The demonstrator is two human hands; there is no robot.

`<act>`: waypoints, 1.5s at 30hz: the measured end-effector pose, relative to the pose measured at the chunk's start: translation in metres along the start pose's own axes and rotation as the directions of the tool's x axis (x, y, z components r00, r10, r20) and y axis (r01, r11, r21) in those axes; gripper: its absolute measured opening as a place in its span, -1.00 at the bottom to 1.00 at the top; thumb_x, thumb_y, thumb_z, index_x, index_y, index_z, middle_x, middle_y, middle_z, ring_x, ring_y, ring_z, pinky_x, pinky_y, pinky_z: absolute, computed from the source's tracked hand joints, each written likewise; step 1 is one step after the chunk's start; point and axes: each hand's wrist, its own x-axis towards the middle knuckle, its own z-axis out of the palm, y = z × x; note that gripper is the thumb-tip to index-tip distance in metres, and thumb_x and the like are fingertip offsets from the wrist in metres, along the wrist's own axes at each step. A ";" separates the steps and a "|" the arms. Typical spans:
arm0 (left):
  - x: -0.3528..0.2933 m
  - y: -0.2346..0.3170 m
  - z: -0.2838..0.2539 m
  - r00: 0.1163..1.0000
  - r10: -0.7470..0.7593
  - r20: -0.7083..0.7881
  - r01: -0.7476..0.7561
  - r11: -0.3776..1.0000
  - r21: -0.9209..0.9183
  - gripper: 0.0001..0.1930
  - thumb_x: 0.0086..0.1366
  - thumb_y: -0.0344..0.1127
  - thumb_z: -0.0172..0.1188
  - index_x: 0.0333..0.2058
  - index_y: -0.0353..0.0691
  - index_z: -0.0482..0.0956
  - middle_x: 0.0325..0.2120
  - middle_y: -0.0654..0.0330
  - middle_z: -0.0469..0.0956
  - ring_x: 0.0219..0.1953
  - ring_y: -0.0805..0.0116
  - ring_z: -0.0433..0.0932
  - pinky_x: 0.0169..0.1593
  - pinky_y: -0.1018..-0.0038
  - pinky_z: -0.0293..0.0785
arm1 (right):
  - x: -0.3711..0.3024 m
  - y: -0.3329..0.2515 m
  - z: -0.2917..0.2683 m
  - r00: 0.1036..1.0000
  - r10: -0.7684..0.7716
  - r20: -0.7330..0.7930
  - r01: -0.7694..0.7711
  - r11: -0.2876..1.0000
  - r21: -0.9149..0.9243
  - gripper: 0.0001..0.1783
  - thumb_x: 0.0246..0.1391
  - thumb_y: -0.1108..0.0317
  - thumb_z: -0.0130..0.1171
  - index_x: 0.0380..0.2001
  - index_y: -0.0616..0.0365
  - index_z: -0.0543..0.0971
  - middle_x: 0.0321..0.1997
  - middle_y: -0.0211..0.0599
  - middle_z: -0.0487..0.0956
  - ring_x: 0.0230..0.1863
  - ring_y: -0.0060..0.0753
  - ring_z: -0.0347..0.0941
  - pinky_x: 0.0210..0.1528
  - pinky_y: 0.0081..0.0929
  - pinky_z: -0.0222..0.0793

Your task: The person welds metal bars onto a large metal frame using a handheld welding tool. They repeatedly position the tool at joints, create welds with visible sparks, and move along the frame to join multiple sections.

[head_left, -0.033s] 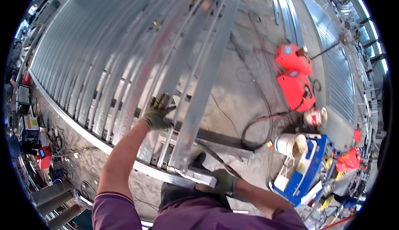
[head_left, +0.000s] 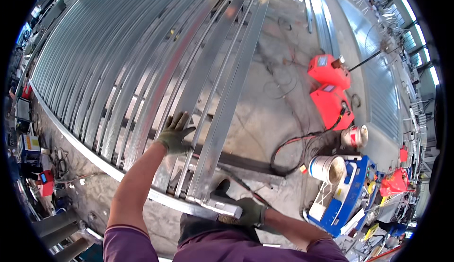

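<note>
A large frame of long grey metal slats [head_left: 218, 125] stretches away in front of me, joined along its near edge to a metal rail [head_left: 182, 206]. My left hand [head_left: 174, 136], in a dark green work glove, lies on the slats near that edge, fingers spread and holding nothing. At the rail's right end, my right hand [head_left: 250, 212], gloved alike, is closed around the metal; part of its fingers is hidden beneath. The outermost wide slat meets the rail just left of this hand. A dark shoe [head_left: 221, 186] shows under the frame.
Two red machines [head_left: 331, 106] stand on the concrete floor to the right, with cables [head_left: 279, 151] looping nearby. Closer in are a white bucket [head_left: 326, 169], a smaller bucket [head_left: 354, 136] and a blue cart [head_left: 352, 196]. Metal panels [head_left: 378, 91] lie at far right.
The whole view has shifted slightly. My left hand stays spread on the slats and my right hand stays at the rail's end.
</note>
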 end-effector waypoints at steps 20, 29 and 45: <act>0.017 -0.007 -0.012 0.998 -0.001 0.068 -0.013 0.980 0.199 0.33 0.10 0.55 0.46 0.70 0.10 0.06 0.73 -0.14 -0.42 0.77 -0.09 -0.45 0.74 0.01 -0.40 | 0.018 -0.035 -0.005 0.995 -0.012 0.097 0.005 0.998 0.070 -0.08 0.31 -0.17 0.47 0.59 -0.10 0.40 0.31 0.00 0.72 0.29 0.02 0.70 0.35 -0.17 0.59; 0.014 -0.001 -0.023 0.989 -0.010 0.149 -0.012 0.989 0.147 0.32 0.14 0.55 0.45 0.71 0.13 0.02 0.74 -0.11 -0.47 0.76 -0.06 -0.56 0.73 0.05 -0.55 | 0.024 -0.012 0.009 0.990 -0.136 -0.028 0.136 0.991 -0.007 -0.10 0.29 -0.26 0.43 0.55 -0.08 0.47 0.27 0.02 0.74 0.21 0.19 0.72 0.27 -0.12 0.64; 0.015 -0.016 -0.012 0.998 0.045 0.052 -0.050 0.994 0.096 0.29 0.04 0.54 0.50 0.64 0.00 0.26 0.73 -0.16 -0.42 0.76 -0.08 -0.53 0.73 0.05 -0.52 | 0.017 -0.018 0.013 0.994 -0.101 -0.034 0.102 0.995 0.017 -0.10 0.31 -0.24 0.42 0.58 -0.18 0.40 0.22 -0.01 0.76 0.13 0.20 0.74 0.21 -0.10 0.67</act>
